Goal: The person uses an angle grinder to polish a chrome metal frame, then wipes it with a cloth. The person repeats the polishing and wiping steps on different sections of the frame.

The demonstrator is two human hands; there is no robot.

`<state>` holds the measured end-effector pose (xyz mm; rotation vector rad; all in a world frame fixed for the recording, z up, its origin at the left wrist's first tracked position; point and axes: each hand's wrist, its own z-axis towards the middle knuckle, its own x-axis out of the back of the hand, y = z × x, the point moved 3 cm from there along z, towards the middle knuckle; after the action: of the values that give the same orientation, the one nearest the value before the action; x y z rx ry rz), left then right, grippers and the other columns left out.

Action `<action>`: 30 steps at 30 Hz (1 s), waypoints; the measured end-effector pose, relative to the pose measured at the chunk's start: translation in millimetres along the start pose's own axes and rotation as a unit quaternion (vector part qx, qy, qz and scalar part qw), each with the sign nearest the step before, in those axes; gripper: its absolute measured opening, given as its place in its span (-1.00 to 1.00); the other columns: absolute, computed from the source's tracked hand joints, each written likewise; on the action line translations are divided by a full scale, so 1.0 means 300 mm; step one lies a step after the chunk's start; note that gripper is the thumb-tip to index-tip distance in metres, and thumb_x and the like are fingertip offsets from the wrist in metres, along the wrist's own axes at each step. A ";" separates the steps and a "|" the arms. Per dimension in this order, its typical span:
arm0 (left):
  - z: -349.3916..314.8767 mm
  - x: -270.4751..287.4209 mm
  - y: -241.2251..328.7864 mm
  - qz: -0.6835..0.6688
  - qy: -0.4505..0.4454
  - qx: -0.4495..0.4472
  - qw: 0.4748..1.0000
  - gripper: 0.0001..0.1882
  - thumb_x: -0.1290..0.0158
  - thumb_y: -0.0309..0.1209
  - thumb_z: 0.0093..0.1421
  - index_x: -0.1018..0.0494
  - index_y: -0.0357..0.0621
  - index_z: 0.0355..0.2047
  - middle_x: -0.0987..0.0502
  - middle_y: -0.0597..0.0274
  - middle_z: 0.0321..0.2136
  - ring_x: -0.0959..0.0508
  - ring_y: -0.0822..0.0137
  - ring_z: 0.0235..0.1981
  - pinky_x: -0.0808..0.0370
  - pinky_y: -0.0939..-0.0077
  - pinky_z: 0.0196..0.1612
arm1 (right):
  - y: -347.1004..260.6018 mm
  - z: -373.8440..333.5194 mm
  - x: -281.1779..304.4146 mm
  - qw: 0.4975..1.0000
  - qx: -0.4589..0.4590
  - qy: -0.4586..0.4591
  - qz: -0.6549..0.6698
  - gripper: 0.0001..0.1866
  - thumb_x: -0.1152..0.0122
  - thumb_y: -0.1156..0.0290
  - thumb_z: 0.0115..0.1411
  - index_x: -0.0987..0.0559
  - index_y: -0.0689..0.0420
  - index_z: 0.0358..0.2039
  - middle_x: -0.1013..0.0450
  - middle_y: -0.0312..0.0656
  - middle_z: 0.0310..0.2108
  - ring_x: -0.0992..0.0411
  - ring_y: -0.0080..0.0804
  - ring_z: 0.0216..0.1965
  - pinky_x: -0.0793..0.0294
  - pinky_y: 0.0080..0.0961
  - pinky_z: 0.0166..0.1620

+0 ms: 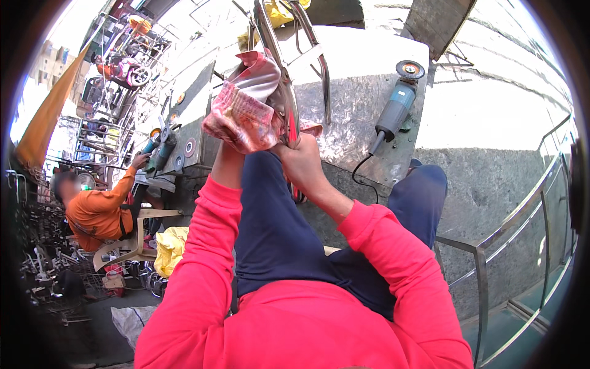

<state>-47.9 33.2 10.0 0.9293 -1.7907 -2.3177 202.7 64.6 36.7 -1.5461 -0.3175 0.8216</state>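
Observation:
My left hand [228,140] is mostly hidden under a pink patterned cloth [243,114] that it presses against a shiny curved metal piece [279,80]. My right hand [301,157] grips the lower part of the same metal piece, fingers closed around it. Both forearms wear bright pink-red sleeves and rise from the lower edge over my dark blue trousers [276,234]. The metal piece runs up toward the top of the picture, part of a bent steel tube frame [316,55].
A blue angle grinder [396,107] with its black cable lies on a steel-topped table [362,92] to the right. A steel railing [510,246] stands at right. At left a person in orange [98,209] sits on a chair near other grinders [161,147].

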 end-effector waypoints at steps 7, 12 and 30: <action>-0.214 -0.373 0.021 0.049 0.017 0.039 0.998 -0.29 -0.21 -0.13 0.13 -0.29 -0.26 0.20 -0.48 0.08 0.09 -0.49 0.22 0.10 -0.41 0.24 0.21 | 0.026 -0.008 0.049 0.999 -0.050 0.004 -0.007 -0.76 -0.06 0.58 0.03 -0.40 0.27 -0.75 -0.25 -0.30 -0.81 -0.20 -0.66 -0.70 -0.16 -0.43 -0.62; -0.263 -0.489 0.061 0.342 -0.162 -0.172 0.910 -0.36 -0.22 -0.30 0.11 -0.34 -0.28 0.18 -0.52 0.12 0.07 -0.52 0.27 0.10 -0.39 0.39 0.21 | -0.015 -0.037 0.039 0.994 0.024 0.013 0.101 -0.74 -0.15 0.54 0.14 -0.53 0.24 -0.70 -0.30 -0.38 -0.80 -0.20 -0.72 -0.73 -0.10 -0.49 -0.69; -0.148 -0.391 -0.008 0.571 -0.066 -0.121 0.809 -0.50 0.13 -0.10 0.34 -0.29 -0.10 0.19 -0.47 0.27 0.09 -0.40 0.39 0.17 -0.22 0.38 0.30 | 0.028 -0.009 0.020 1.000 0.018 0.012 0.012 -0.86 -0.06 0.57 0.06 -0.43 0.29 -0.61 -0.30 -0.07 -0.74 -0.25 -0.54 -0.68 -0.23 -0.31 -0.60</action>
<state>70.4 43.1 50.5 -0.3494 -1.3681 -1.6790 206.4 65.1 26.6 -1.5274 -0.2660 0.8217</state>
